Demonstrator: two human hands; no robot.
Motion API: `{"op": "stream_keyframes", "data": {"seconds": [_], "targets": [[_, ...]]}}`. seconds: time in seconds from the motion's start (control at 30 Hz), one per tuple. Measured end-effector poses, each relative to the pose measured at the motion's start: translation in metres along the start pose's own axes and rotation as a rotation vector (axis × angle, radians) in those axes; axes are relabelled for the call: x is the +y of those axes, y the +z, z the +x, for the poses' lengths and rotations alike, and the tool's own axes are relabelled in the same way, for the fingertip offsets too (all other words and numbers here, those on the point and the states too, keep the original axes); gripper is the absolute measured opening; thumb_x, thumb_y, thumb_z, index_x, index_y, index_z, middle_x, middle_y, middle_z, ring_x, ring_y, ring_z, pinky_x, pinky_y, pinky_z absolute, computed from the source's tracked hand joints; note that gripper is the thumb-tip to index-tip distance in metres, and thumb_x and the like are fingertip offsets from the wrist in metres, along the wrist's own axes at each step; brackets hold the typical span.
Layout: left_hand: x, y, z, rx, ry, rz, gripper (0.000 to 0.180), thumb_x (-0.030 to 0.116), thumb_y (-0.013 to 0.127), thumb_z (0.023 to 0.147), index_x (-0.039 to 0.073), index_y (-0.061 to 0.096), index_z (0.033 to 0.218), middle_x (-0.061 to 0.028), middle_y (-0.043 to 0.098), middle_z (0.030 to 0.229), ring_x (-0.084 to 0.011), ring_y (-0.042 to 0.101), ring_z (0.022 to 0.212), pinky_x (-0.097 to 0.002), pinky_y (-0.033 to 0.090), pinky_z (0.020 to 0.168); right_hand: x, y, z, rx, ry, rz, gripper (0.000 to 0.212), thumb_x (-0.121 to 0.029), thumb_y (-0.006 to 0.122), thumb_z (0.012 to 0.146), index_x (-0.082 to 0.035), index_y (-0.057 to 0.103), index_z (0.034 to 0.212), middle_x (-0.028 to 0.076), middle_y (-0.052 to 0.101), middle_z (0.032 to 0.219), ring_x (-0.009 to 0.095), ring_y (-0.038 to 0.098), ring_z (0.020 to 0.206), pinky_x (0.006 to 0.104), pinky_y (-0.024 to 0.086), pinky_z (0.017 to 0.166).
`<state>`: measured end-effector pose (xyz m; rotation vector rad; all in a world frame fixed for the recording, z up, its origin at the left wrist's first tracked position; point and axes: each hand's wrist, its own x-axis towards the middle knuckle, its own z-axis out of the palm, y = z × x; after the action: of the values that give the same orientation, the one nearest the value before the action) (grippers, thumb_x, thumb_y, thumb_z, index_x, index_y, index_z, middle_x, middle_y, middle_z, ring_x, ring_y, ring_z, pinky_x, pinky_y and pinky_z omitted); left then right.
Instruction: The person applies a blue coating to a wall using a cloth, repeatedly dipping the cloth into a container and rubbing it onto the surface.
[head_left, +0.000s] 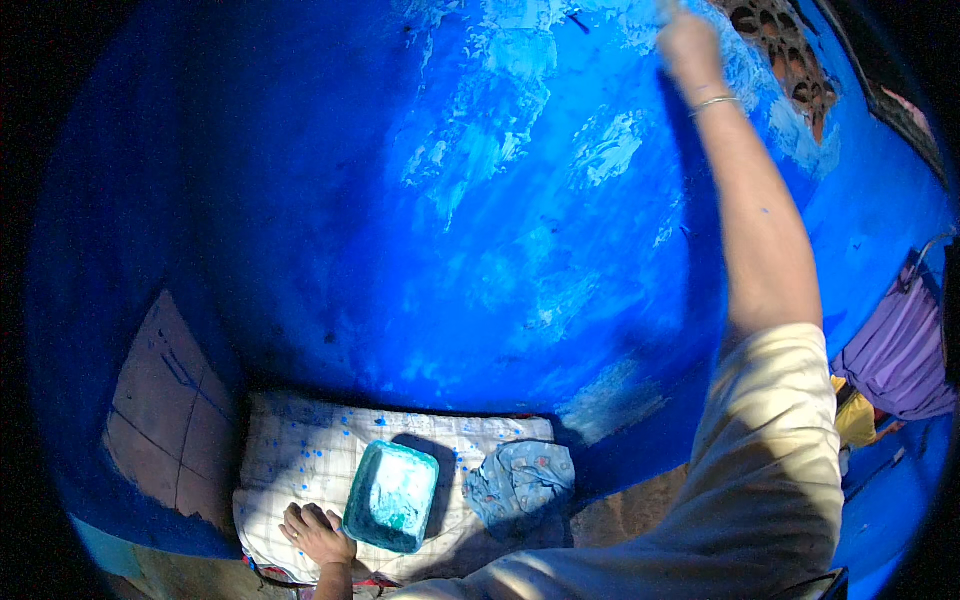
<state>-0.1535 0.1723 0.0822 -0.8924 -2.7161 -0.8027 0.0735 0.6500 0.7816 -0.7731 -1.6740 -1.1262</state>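
Observation:
My left hand [320, 536] rests with its fingers spread on a white checked cloth [280, 440] spotted with blue. Just right of it stands a rectangular teal tub [430, 500] with whitish and green residue inside. My right arm stretches up to the top of the blue wall [600, 240], which carries rough light blue patches. Up there my right hand [690, 48], slightly blurred, is closed. A bit of something pale shows above its fingers, but the picture's upper edge cuts it off, so its kind is unclear.
A crumpled blue patterned cloth [522, 485] lies right of the tub. Pinkish tiles [165, 420] cover the lower left wall. Hollow bricks [790, 60] show through at the upper right. Purple fabric [900, 345] hangs at the far right, above something yellow [853, 415].

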Motion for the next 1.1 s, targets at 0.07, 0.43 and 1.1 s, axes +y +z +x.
{"op": "stream_keyframes", "data": {"seconds": [0.07, 0.43, 1.1], "targets": [[-0.007, -0.013, -0.006, 0.006, -0.041, 0.054, 0.039, 0.033, 0.050, 0.083, 0.000, 0.052, 0.102, -0.0225, 0.039, 0.127, -0.0383, 0.035, 0.122, -0.0541, 0.018, 0.108, -0.073, -0.005, -0.043, 0.063, -0.299, -0.281, 0.041, -0.004, 0.049, 0.075, -0.011, 0.063, 0.113, 0.019, 0.064, 0.104, 0.034, 0.061, 0.097, 0.0405, 0.049, 0.086], [-0.010, -0.013, -0.006, -0.019, -0.052, -0.011, 0.037, 0.032, 0.050, 0.081, 0.001, 0.053, 0.101, -0.0239, 0.039, 0.126, -0.0391, 0.034, 0.123, -0.0564, 0.014, 0.108, -0.082, -0.089, 0.014, 0.495, -0.141, 0.325, 0.019, -0.011, 0.049, 0.078, 0.001, 0.064, 0.074, 0.026, 0.062, 0.075, 0.039, 0.061, 0.071, 0.0449, 0.046, 0.063], [-0.020, -0.018, -0.009, 0.025, -0.058, -0.018, 0.037, 0.032, 0.052, 0.079, 0.000, 0.053, 0.100, -0.0246, 0.042, 0.121, -0.0398, 0.035, 0.121, -0.0581, 0.017, 0.106, -0.275, -0.019, -0.008, 0.003, -0.113, 0.344, 0.020, -0.009, 0.049, 0.075, -0.004, 0.067, 0.072, 0.024, 0.062, 0.071, 0.037, 0.064, 0.068, 0.0456, 0.051, 0.061]]}}
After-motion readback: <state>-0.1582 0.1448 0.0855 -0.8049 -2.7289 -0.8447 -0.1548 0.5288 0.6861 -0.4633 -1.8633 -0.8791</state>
